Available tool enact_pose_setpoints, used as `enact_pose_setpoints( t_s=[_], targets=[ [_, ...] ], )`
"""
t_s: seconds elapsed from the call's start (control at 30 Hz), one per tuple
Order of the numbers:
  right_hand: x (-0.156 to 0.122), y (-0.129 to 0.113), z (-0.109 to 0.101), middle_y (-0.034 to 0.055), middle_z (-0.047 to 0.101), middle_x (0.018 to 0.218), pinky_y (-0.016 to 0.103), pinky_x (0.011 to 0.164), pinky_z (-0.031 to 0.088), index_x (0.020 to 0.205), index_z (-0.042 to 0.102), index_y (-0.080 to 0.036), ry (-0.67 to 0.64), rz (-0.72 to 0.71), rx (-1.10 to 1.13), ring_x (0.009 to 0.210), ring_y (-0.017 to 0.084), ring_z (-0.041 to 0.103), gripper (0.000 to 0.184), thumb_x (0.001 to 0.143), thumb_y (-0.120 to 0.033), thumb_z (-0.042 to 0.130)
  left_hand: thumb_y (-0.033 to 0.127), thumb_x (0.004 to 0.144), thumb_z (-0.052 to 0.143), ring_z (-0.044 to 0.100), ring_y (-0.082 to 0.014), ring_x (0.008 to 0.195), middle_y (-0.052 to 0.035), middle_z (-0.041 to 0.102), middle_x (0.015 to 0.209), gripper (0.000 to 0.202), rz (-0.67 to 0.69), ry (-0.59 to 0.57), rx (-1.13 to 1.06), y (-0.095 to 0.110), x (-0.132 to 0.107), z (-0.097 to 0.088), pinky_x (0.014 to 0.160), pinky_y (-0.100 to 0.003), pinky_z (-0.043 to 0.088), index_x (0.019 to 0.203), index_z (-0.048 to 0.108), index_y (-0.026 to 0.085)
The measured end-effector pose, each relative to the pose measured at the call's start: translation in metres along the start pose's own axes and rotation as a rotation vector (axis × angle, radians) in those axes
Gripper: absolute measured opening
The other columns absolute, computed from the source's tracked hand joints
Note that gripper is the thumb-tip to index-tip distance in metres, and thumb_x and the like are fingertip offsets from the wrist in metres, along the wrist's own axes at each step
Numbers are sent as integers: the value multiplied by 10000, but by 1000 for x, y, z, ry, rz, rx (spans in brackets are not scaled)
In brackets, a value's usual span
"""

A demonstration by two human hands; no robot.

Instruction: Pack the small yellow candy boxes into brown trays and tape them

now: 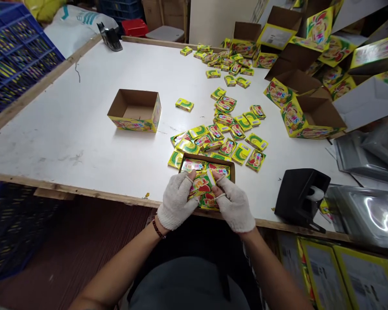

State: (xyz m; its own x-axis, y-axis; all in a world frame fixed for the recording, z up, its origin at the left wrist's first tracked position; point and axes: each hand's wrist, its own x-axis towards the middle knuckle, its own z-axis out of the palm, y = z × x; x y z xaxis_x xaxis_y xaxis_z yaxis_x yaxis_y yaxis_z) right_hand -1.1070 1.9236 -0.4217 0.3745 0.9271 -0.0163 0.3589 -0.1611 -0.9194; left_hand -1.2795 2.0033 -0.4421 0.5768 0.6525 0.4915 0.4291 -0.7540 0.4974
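My left hand and my right hand, both in white knitted gloves with bare fingertips, hold a small yellow-green candy packet between them. The packet is tilted above an open display box at the table's near edge. Inside that box lie several more packets, printed side up, partly covered by my hands. Just beyond the box, loose packets are spread in a pile on the white table. Left of the pile stands a second open display box, whose visible inside shows bare cardboard.
A black tape dispenser stands at the right near edge, beside clear plastic trays. Open printed boxes are heaped at the right. More packets lie at the back. A blue crate flanks the table's left side.
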Motion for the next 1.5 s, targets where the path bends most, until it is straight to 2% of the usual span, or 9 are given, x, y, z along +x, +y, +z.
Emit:
enact_pose_setpoints(
  t_s=[0.3, 0.6, 0.73, 0.87, 0.97, 1.07, 1.13, 1.33, 1.5],
  targets=[
    [-8, 4, 16, 99, 761, 1074, 407, 898, 573, 1101, 785, -149, 213, 199, 137, 994, 285, 704, 517, 815, -556, 644, 177, 857, 602, 600, -278, 1058, -150, 612, 1165, 794, 149, 71, 155, 1, -8, 5, 871, -421, 537, 1569, 251, 213],
    [-5, -11, 0, 87, 761, 1068, 347, 813, 591, 1156, 747, -170, 54, 51, 91, 948, 252, 716, 472, 839, -503, 640, 308, 855, 668, 635, -268, 1107, -152, 622, 1249, 777, -74, -77, -104, 11, -10, -3, 930, -403, 548, 1532, 306, 188],
    [-6, -18, -8, 78, 769, 1020, 346, 757, 595, 1096, 768, -191, 21, 25, 55, 860, 239, 720, 406, 835, -482, 656, 304, 832, 727, 547, -267, 1291, -149, 547, 1408, 731, -251, -113, -466, 20, -15, -10, 1090, -406, 455, 1481, 403, 211],
    [-16, -24, -11, 67, 764, 924, 327, 716, 589, 930, 795, -214, -23, 51, 116, 837, 229, 709, 308, 822, -480, 684, 498, 859, 701, 587, -282, 1250, -139, 583, 1389, 669, -721, -226, -1219, 33, -33, -15, 1073, -424, 458, 1423, 479, 217],
    [-32, -20, -1, 32, 680, 674, 268, 482, 514, 869, 774, -204, -95, 212, 252, 561, 161, 616, 326, 796, -516, 715, 693, 837, 612, 640, -308, 1163, -146, 668, 1257, 730, -1035, -406, -1772, 43, -56, -12, 1023, -468, 480, 1358, 559, 184],
    [-51, -11, 12, -62, 451, 443, 227, 311, 335, 971, 731, -188, -182, 459, 456, 330, 92, 371, 423, 804, -576, 699, 746, 779, 630, 662, -326, 1109, -161, 707, 1172, 783, -1179, -544, -2008, 50, -76, -6, 974, -492, 497, 1285, 623, 148],
    [-58, -8, 15, -72, 444, 449, 227, 312, 342, 1009, 703, -183, -195, 501, 503, 331, 93, 375, 429, 814, -565, 693, 765, 738, 653, 682, -322, 1048, -177, 721, 1112, 815, -1207, -520, -1998, 53, -82, -4, 924, -460, 520, 1228, 656, 114],
    [-49, -18, -4, 49, 705, 829, 259, 542, 529, 976, 734, -189, -348, 56, 116, 619, 146, 633, 239, 822, -368, 695, 667, 713, 756, 686, -190, 763, -131, 729, 926, 712, -1191, -505, -1876, 53, -70, -13, 722, -282, 534, 1132, 683, 97],
    [-41, -18, -10, 33, 697, 760, 262, 608, 528, 970, 736, -188, -438, -56, 10, 671, 161, 658, 259, 948, -353, 538, 677, 652, 787, 658, -168, 738, -129, 727, 914, 717, -1112, -625, -1817, 51, -65, -18, 695, -256, 505, 1059, 708, 92]
  ],
)
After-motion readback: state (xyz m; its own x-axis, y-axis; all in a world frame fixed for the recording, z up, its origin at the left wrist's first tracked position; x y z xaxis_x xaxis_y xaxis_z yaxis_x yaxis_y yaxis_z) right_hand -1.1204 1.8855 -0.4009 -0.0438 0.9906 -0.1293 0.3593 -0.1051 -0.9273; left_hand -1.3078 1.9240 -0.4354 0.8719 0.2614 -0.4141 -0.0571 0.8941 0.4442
